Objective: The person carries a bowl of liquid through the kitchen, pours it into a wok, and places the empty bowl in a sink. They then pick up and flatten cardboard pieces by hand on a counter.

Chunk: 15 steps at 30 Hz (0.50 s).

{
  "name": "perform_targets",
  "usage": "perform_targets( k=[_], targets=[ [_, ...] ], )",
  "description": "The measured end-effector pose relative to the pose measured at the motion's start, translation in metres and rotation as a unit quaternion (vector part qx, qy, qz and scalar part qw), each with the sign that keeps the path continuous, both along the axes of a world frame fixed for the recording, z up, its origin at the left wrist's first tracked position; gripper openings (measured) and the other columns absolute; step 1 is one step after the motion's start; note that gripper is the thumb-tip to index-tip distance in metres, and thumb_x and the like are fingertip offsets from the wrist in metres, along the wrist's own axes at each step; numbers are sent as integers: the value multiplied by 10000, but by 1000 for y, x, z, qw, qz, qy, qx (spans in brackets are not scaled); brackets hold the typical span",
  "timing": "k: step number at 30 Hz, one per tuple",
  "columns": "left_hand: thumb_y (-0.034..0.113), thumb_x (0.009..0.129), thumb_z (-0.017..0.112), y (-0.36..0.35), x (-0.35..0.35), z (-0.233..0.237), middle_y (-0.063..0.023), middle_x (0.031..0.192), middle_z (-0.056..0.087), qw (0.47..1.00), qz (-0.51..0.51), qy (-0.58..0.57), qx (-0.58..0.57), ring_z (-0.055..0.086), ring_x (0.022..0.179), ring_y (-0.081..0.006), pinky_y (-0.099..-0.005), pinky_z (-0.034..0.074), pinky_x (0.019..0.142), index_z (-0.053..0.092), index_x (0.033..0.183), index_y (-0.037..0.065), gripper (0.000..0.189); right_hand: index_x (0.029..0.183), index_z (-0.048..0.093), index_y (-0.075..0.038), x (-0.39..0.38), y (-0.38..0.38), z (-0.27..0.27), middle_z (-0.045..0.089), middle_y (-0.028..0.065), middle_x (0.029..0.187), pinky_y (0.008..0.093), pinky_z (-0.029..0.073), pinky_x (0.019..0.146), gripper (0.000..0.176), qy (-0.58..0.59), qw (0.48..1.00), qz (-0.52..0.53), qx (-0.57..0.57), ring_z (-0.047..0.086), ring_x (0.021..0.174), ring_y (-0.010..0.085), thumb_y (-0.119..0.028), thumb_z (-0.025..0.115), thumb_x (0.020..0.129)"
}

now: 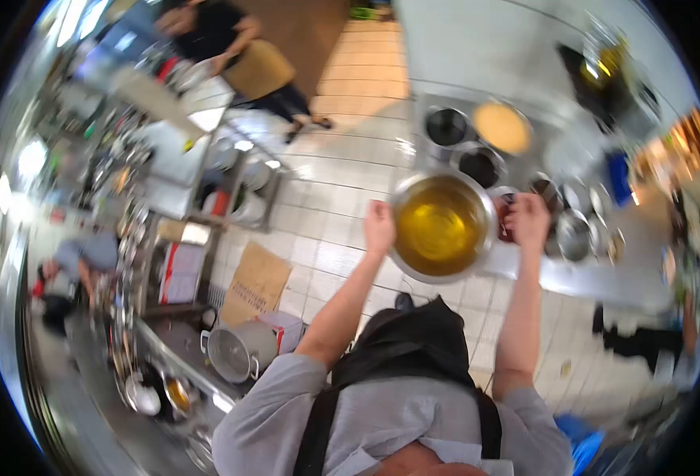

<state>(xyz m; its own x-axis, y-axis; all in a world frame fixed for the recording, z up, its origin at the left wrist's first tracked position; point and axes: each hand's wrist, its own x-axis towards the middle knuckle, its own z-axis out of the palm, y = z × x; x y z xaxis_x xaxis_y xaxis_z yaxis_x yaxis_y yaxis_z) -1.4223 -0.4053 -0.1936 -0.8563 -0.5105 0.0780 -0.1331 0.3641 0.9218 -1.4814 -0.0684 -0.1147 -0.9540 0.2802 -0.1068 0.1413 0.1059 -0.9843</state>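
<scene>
A wide steel bowl [442, 227] with yellow, oil-like liquid inside is held up in front of my apron. My left hand [379, 228] grips its left rim, fingers closed around the edge. On the other side my right hand [529, 220] is closed near the bowl's right rim, beside a small container of dark red contents [506, 213]; what exactly its fingers hold is hard to make out. Just beyond the bowl, a pot with dark contents [479, 166], another dark pot [446, 127] and a container of orange-beige contents [501, 128] stand on the steel counter.
Several small steel bowls [574, 235] sit on the counter at the right. A large two-handled pot [239, 351] and flattened cardboard [256, 279] are at the lower left. One person [223, 32] is at the upper left, another [88, 258] at the far left, a third at the right [651, 345].
</scene>
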Motion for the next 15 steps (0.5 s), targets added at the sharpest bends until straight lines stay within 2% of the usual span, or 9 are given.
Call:
perform_targets(
  k=[2, 6, 8, 9, 11, 15],
  targets=[
    [208, 992, 559, -4, -2, -10, -228, 807, 670, 1000, 21, 19, 0, 668, 774, -409, -458, 512, 692, 591, 969, -4, 216, 1043, 624, 13, -79, 7, -19, 657, 122, 791, 298, 515, 445, 240, -47, 998, -31, -35, 600, 510, 166, -221, 625, 995],
    [205, 991, 561, 2, 0, 8, -220, 779, 665, 999, 24, -5, 22, 671, 730, -373, -438, 512, 670, 593, 954, -10, 221, 1032, 572, 81, -190, 39, -68, 650, 148, 805, 316, 540, 461, 211, -164, 978, -40, -123, 622, 545, 195, -126, 587, 990],
    [205, 991, 563, 1, 0, 11, -216, 777, 664, 999, 30, -7, 28, 668, 715, -351, -425, 512, 664, 594, 951, -14, 225, 1012, 571, 87, -216, 45, -107, 651, 156, 800, 318, 552, 476, 194, -117, 975, -47, -185, 630, 558, 204, -103, 593, 976],
    [201, 992, 563, 0, -1, 11, -200, 775, 659, 999, 29, -9, 35, 651, 713, -314, -409, 506, 668, 596, 961, -19, 226, 1002, 571, 90, -220, 40, -109, 651, 159, 797, 318, 557, 483, 186, -94, 970, -49, -218, 634, 564, 208, -91, 596, 969],
    [195, 993, 562, 1, -2, 12, -167, 770, 648, 998, 23, -14, 50, 619, 709, -241, -378, 495, 675, 601, 980, -30, 228, 962, 593, 74, -225, 38, -111, 660, 156, 788, 317, 572, 505, 120, -96, 972, -77, -201, 645, 580, 213, -45, 591, 943],
    [201, 992, 562, 2, -7, 17, -164, 787, 659, 999, 18, -28, 34, 627, 734, -233, -368, 500, 695, 603, 993, -31, 235, 954, 615, 73, -232, 41, -106, 671, 146, 797, 305, 585, 524, 109, -76, 978, -73, -182, 661, 610, 209, -19, 583, 906]
  ],
)
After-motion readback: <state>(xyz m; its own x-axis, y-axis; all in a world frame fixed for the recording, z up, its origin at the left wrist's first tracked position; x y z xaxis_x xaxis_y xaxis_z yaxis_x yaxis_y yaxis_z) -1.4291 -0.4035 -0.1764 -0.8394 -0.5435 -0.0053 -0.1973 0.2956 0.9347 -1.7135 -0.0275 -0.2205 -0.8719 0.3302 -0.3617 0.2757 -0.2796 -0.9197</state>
